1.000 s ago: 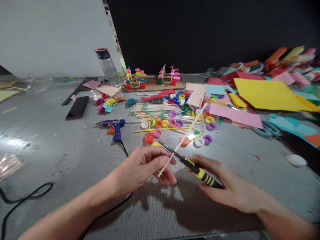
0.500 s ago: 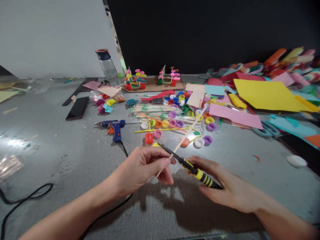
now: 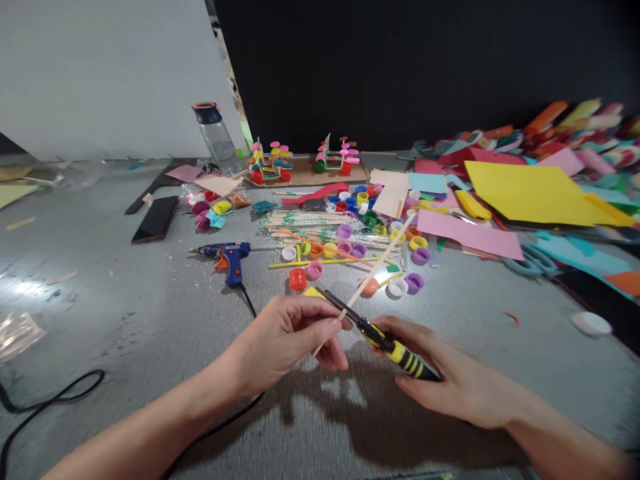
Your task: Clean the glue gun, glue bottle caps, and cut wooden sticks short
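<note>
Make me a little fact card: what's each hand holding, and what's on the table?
Left hand: holding a wooden stick
Right hand: holding pliers
Left side: glue gun, phone
Back: bottle, two toy cars
Right side: yellow paper, scissors

The stick (image 3: 379,265) is matt wood, the pliers (image 3: 407,361) smooth plastic at the handle, the glue gun (image 3: 233,265) glossy plastic, the surface (image 3: 150,300) metallic-looking, the yellow sheet (image 3: 525,192) matt paper.

Stick (image 3: 377,267), bottle caps (image 3: 345,231) block front; right tabletop (image 3: 465,300) free
</note>
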Demonstrator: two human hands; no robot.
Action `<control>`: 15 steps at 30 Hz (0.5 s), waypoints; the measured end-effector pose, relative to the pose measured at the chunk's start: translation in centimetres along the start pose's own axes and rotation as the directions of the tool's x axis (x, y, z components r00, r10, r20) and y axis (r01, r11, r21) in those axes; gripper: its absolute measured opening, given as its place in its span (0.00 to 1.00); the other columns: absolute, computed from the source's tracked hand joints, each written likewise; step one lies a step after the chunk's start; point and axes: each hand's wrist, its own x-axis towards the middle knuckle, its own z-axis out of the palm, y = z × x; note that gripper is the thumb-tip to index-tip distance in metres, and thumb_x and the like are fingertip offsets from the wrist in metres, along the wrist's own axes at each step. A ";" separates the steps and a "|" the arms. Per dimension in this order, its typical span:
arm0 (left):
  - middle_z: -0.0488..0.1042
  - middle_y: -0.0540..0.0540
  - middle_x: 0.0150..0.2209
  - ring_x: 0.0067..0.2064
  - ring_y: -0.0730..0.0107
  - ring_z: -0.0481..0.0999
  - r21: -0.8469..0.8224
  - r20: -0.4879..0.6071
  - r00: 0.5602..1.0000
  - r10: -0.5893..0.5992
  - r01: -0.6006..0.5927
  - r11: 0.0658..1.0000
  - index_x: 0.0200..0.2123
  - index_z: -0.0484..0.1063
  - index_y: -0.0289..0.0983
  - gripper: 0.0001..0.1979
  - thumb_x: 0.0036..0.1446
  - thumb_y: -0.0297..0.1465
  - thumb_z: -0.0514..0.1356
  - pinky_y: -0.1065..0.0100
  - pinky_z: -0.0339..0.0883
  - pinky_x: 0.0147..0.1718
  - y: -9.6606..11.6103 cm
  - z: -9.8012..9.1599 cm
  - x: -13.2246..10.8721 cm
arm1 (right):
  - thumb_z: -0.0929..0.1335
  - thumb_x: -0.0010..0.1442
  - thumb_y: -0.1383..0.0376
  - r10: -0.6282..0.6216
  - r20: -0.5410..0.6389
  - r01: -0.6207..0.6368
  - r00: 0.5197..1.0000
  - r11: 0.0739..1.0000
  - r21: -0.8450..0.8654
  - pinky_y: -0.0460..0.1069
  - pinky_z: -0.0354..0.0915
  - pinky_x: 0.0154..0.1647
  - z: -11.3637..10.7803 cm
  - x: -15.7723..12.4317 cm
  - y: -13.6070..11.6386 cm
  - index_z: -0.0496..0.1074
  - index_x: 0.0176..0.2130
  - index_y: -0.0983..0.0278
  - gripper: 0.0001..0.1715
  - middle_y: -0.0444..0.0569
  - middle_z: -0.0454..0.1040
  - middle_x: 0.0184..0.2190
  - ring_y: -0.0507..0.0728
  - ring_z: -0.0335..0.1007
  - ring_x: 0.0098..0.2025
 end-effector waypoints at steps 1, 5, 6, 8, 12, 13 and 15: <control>0.82 0.48 0.24 0.26 0.73 0.79 -0.004 -0.001 1.000 -0.001 0.001 1.000 0.36 0.79 0.34 0.09 0.61 0.35 0.64 0.73 0.74 0.30 0.0 0.0 0.0 | 0.67 0.58 0.64 -0.001 -0.007 0.001 1.000 1.000 -0.008 0.56 0.76 0.47 0.1 0.0 0.0 0.63 0.65 0.52 0.37 0.49 0.78 0.52 0.64 0.77 0.51; 0.81 0.48 0.24 0.26 0.73 0.79 0.003 -0.010 1.000 -0.007 0.007 1.000 0.36 0.79 0.34 0.09 0.61 0.35 0.64 0.73 0.74 0.31 0.1 0.2 -0.1 | 0.67 0.57 0.65 -0.003 -0.019 0.003 1.000 1.000 -0.028 0.55 0.76 0.45 0.3 0.0 -0.1 0.64 0.64 0.54 0.35 0.50 0.79 0.51 0.64 0.77 0.50; 0.81 0.48 0.24 0.26 0.73 0.79 0.010 -0.012 1.000 -0.008 0.008 1.000 0.36 0.79 0.34 0.09 0.61 0.34 0.64 0.72 0.74 0.30 0.1 0.2 -0.1 | 0.66 0.57 0.66 -0.003 -0.016 0.002 1.000 1.000 -0.028 0.55 0.76 0.44 0.4 0.0 -0.1 0.64 0.64 0.55 0.36 0.50 0.79 0.51 0.64 0.77 0.50; 0.81 0.48 0.24 0.25 0.72 0.79 0.026 -0.013 1.000 -0.008 0.008 1.000 0.35 0.79 0.34 0.09 0.60 0.34 0.64 0.72 0.74 0.30 0.1 0.2 -0.1 | 0.66 0.57 0.67 -0.002 -0.007 0.002 1.000 1.000 -0.023 0.54 0.76 0.42 0.4 0.0 -0.2 0.62 0.65 0.54 0.38 0.49 0.79 0.51 0.63 0.77 0.49; 0.81 0.48 0.24 0.25 0.71 0.79 0.058 -0.009 1.000 -0.010 0.011 0.998 0.34 0.78 0.34 0.10 0.61 0.35 0.64 0.71 0.74 0.29 0.1 0.1 -0.1 | 0.66 0.57 0.66 0.001 -0.003 -0.001 1.000 1.000 -0.019 0.54 0.76 0.40 0.5 -0.1 -0.2 0.63 0.65 0.54 0.37 0.49 0.80 0.49 0.63 0.78 0.47; 0.81 0.48 0.24 0.25 0.72 0.79 0.062 -0.007 1.000 -0.012 0.012 0.998 0.34 0.78 0.34 0.10 0.61 0.35 0.63 0.72 0.74 0.30 0.1 0.0 -0.1 | 0.66 0.57 0.66 0.004 -0.001 -0.004 1.000 1.000 -0.019 0.54 0.76 0.40 0.5 -0.1 -0.2 0.64 0.64 0.54 0.36 0.49 0.80 0.49 0.63 0.78 0.46; 0.81 0.48 0.24 0.26 0.72 0.78 0.064 -0.001 1.000 -0.003 0.003 0.998 0.34 0.78 0.34 0.10 0.61 0.35 0.63 0.72 0.73 0.30 0.0 0.0 -0.1 | 0.66 0.57 0.66 0.007 -0.003 -0.007 1.000 1.000 -0.016 0.54 0.76 0.39 0.6 0.0 -0.2 0.66 0.63 0.54 0.35 0.49 0.80 0.48 0.62 0.78 0.46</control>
